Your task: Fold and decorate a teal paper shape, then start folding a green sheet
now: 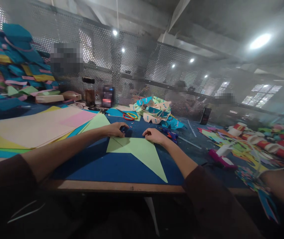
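A light green sheet of paper (138, 147), folded into an angular shape with a long point toward me, lies on the blue tabletop. At its upper left edge is my left hand (117, 129), fingers curled and thumb low against the paper. My right hand (154, 135) pinches at the upper right edge, its fingertips pressed together. A crease or flap shows in the paper near my left hand. Just beyond the hands lie scissors (130, 116) with red and yellow handles. A blue glue gun (171, 135) rests beyond my right hand.
Large coloured paper sheets (39, 126) are stacked at left, before a pile of blue paper pieces (17, 46). Dotted paper pieces (154, 111) sit at the back, near a lidded jar (89, 92). At right are a magenta device (223, 160), paper scraps and another person's arm (282, 186).
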`<state>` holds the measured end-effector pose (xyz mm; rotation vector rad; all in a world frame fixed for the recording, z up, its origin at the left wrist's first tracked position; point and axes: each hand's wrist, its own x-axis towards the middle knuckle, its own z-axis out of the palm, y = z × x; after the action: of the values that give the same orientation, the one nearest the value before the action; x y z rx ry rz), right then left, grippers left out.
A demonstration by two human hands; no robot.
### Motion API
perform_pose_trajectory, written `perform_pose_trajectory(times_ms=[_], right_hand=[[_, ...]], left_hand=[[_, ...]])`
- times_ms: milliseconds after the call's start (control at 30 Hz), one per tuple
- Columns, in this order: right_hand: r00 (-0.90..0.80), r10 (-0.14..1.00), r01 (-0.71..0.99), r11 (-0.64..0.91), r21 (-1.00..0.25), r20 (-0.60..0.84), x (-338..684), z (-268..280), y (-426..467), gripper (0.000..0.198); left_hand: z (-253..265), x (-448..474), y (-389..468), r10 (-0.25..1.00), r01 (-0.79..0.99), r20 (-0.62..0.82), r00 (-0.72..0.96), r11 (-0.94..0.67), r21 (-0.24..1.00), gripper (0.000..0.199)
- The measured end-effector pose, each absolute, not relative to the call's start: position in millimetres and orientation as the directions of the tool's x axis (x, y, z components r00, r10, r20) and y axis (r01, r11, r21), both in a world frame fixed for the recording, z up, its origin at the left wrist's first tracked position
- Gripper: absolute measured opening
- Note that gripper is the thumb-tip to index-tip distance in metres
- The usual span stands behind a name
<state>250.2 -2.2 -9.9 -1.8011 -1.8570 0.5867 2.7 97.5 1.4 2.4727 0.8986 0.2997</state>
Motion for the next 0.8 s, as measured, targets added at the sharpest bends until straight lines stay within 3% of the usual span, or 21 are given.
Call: perform_pose_trajectory(times_ms=[333,800], right_hand=[[-0.017,0.999,0.756,0.036,-0.653,0.036,257.0,-9.4,-2.4,0.031],[-0.038,0.999,0.718,0.045,-0.695,0.024,268.0,-14.5,2.6,0.036]], left_hand=[[9.7,-4.5,103.2,0.557,0.460,0.024,0.830,-0.708,0.537,0.072],[20.1,-21.2,100.8,0.540,0.497,-0.054,0.840,-0.725,0.477,0.078]])
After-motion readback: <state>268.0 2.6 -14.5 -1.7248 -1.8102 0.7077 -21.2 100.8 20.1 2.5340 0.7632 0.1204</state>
